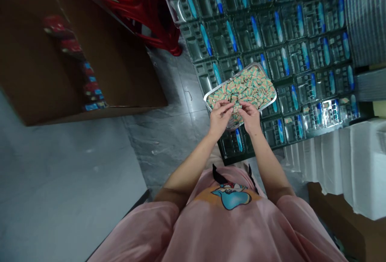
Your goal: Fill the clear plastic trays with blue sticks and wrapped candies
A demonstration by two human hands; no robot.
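A clear-rimmed tray (208, 97) full of small orange, green and cream pieces (253, 83) rests on rows of clear plastic blister trays (276, 58). Many of the blister trays hold a blue pen-like item (278, 26). Over the near edge of the tray, my left hand (220, 118) and my right hand (249, 117) come close together. Their fingertips pinch at small pieces between them; which hand grips which piece is too small to tell. A few blister trays at the lower right also hold a small orange piece (288, 120).
Red plastic stools (144, 12) stand at the top left, beside a big brown carton (120, 64) with red and blue packs (92, 81). Stacked clear trays (364, 16) are at the right, white stacks (358, 165) below them. Grey tiled floor (169, 133) shows left of centre.
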